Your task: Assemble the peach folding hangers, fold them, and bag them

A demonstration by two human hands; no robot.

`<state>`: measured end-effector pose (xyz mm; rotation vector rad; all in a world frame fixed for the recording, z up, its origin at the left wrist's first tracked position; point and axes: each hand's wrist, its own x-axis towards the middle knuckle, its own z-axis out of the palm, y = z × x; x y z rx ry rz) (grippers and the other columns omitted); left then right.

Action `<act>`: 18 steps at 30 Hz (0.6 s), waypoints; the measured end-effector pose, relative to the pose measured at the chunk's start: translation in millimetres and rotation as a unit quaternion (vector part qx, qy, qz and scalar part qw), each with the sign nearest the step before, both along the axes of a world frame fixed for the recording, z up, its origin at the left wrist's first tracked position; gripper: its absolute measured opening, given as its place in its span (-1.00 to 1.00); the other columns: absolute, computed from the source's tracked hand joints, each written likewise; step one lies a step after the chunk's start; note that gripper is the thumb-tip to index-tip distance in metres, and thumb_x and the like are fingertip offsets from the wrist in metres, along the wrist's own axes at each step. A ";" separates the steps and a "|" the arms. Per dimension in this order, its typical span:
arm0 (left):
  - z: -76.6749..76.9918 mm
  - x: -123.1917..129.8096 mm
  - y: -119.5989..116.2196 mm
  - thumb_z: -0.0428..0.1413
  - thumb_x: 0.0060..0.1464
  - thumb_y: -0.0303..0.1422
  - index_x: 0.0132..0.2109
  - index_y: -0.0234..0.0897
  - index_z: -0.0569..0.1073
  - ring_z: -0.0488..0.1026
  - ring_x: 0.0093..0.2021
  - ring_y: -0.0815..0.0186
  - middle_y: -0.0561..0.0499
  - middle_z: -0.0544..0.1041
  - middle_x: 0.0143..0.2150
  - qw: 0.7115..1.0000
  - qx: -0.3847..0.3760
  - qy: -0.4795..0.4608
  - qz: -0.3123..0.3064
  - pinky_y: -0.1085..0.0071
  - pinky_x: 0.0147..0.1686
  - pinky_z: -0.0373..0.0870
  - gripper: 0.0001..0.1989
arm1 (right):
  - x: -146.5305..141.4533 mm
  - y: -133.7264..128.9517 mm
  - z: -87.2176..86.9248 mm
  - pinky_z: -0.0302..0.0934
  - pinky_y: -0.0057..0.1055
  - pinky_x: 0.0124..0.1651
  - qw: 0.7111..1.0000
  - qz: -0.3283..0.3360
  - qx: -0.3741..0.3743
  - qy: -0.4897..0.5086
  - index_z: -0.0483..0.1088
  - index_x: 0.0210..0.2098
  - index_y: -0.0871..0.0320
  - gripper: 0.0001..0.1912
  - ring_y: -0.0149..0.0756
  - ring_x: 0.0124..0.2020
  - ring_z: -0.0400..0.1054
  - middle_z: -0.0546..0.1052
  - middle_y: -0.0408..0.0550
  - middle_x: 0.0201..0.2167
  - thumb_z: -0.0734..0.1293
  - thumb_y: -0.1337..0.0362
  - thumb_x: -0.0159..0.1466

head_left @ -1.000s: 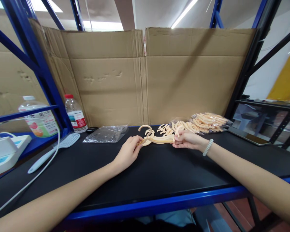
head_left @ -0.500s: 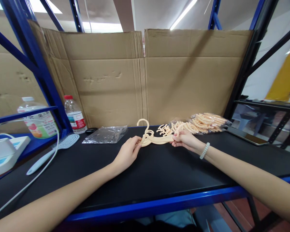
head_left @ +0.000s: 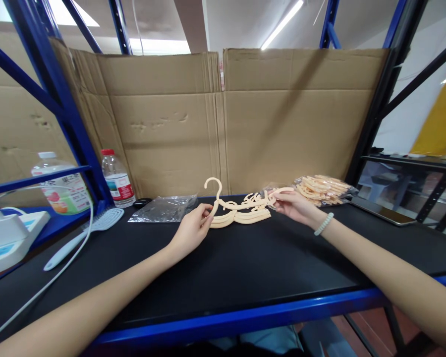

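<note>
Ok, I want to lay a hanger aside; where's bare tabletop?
Between left forearm and right forearm, from the hangers to the blue rail; also between right forearm and phone-like slab. Crowded along the back, from clear bag to bagged pieces.

Over the black tabletop point(head_left: 215, 270), the left hand point(head_left: 195, 224) pinches one end of a cream hanger point(head_left: 226, 202) in its fingers, the hook standing up beside them. The right hand point(head_left: 295, 208) has its fingers on a curved cream piece point(head_left: 282, 190); whether that belongs to the same hanger is unclear. Just below lie stacked hangers point(head_left: 250, 217), with small hooked pieces point(head_left: 251, 199) behind. A clear bag of cream pieces point(head_left: 321, 189) lies beyond the right hand, near a phone point(head_left: 381, 210). A flat plastic bag point(head_left: 163, 208), red-capped bottle point(head_left: 118, 181) and hairbrush point(head_left: 104, 219) lie or stand leftward.
</note>
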<state>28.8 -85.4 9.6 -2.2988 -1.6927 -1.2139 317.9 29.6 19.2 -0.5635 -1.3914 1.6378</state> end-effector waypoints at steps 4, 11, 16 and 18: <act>9.8 -5.2 -1.1 -0.05 0.13 -0.37 -0.14 -0.27 0.30 0.40 -0.37 0.29 0.04 0.42 -0.41 0.999 -0.006 0.039 0.006 0.39 -0.33 0.30 -0.85 | 27.8 15.0 14.6 0.28 -0.53 -0.35 0.994 -0.016 0.038 -0.102 0.47 -0.31 0.20 -0.71 -0.50 -0.46 0.32 0.46 -0.15 -0.48 0.48 0.25 -0.04; 12.4 -3.0 -7.8 -0.03 0.12 -0.36 -0.27 -0.26 0.29 0.37 -0.36 0.27 0.01 0.40 -0.38 0.977 -0.106 0.180 -0.052 0.39 -0.37 0.25 -0.93 | 54.6 24.9 24.7 0.24 -0.49 -0.37 0.861 0.126 0.179 -0.459 0.46 -0.38 0.25 -0.70 -0.38 -0.42 0.37 0.51 -0.04 -0.46 0.45 0.14 -0.01; 11.3 4.1 -15.7 -0.04 0.13 -0.38 -0.35 -0.28 0.34 0.35 -0.28 0.26 -0.04 0.39 -0.30 0.962 -0.122 0.220 -0.103 0.37 -0.26 0.29 -0.88 | 57.8 26.1 27.5 0.16 -0.47 -0.38 0.771 0.176 0.260 -0.554 0.48 -0.41 0.28 -0.69 -0.41 -0.49 0.30 0.47 -0.08 -0.54 0.39 0.12 0.02; 12.0 4.9 -17.4 -0.03 0.13 -0.38 -0.35 -0.28 0.37 0.35 -0.25 0.25 -0.06 0.40 -0.27 0.960 -0.124 0.226 -0.111 0.37 -0.23 0.30 -0.86 | 61.3 28.0 26.6 0.14 -0.47 -0.39 0.747 0.186 0.265 -0.581 0.48 -0.41 0.29 -0.68 -0.40 -0.49 0.29 0.47 -0.07 -0.53 0.38 0.11 0.02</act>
